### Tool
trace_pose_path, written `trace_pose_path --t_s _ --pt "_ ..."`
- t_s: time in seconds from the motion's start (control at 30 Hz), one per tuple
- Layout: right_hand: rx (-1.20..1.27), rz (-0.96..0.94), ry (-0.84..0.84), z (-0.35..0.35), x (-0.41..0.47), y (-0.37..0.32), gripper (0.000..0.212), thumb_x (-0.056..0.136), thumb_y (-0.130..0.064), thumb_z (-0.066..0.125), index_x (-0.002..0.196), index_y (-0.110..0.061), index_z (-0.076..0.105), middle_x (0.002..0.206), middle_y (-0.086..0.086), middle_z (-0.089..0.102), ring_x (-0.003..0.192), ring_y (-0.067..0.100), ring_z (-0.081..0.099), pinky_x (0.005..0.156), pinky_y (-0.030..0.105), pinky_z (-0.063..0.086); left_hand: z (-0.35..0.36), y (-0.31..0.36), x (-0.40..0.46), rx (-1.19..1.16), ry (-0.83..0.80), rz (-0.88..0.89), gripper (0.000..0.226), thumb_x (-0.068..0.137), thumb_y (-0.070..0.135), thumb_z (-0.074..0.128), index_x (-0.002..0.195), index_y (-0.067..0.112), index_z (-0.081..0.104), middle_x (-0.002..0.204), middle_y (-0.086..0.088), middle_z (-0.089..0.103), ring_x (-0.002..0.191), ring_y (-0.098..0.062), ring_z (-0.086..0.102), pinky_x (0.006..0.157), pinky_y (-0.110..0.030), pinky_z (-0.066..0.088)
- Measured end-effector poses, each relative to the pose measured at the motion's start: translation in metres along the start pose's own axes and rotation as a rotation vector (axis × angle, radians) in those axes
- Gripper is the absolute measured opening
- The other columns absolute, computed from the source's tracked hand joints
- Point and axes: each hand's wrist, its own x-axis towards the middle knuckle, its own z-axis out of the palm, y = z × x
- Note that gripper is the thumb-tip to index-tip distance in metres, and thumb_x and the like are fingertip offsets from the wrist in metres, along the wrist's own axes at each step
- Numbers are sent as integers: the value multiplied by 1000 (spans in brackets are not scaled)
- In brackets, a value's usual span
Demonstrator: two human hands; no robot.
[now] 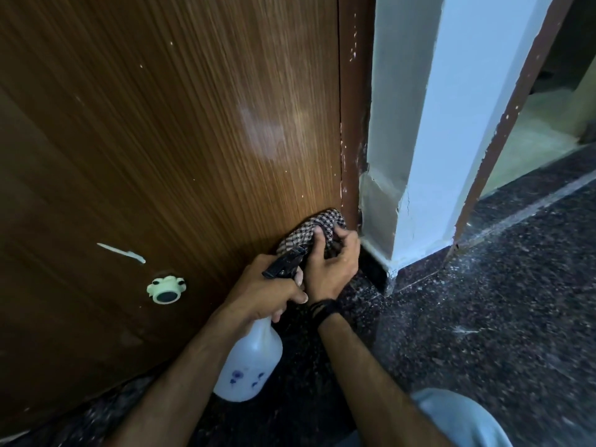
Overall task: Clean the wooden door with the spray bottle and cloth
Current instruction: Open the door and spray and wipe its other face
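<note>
1. Wooden door (161,140) stood upright with vertical grain, filling the left of the head view; its lower right corner, beside the brown frame (353,124), was the area under work.
2. Right hand (332,262) gripped the checked cloth (309,232), bunched and pressed against the door just above the floor (483,317). Judged step: wiping the bottom corner.
3. Left hand (267,291) was curled round the neck of the white spray bottle (250,362), held just beside the right hand; its black nozzle pointed toward the cloth.
4. Next move, as judged: keep firm pressure while working along the bottom edge, respraying where dry.
5. Surface: a pale sheen showed mid-panel; a white streak (122,252) and a green frog-shaped fitting (166,290) sat lower left.
6. Room: dark speckled stone floor, a white wall corner (451,124) and an open doorway at right.
</note>
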Motion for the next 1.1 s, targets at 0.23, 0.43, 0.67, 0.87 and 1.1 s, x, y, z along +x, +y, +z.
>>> trace_pose_path --t_s 0.23,0.43,0.67,0.87,1.1 --pt "-125 551 69 -2 -20 40 27 95 -17 67 106 5 57 105 22 63 102 37 60 90 36 39 -14 -33 -6 -7 85 -79 27 76 -1 71 71 18 53 58 1 47 41 -14 39 46 -26 37" --pt "-33 41 -201 -2 -53 -3 23 87 -11 73 100 -9 55 98 1 55 96 18 55 89 28 42 -20 -50 -11 -66 114 -141 27 78 -3 70 71 18 55 56 3 49 39 -12 39 46 -25 36" --pt "-48 -52 -209 1 -61 -5 21 91 -9 71 102 -1 56 101 -1 50 98 17 52 92 27 41 -33 -75 -34 -117 234 -124 30 76 -4 71 66 18 53 56 -1 46 42 -16 39 47 -26 34" --pt "-89 -347 -489 -3 -88 -4 21 88 -1 71 102 -4 56 96 9 54 92 23 55 85 30 44 -52 -115 -64 -197 292 -106 33 79 -9 68 67 18 54 60 -6 49 46 -19 42 51 -28 35" --pt "-81 -437 -571 0 -110 -20 26 82 8 72 96 -6 55 91 7 52 85 23 54 78 36 47 -75 -154 -92 -253 421 -47 46 79 -12 70 62 29 59 69 0 57 53 -12 50 56 -28 38"
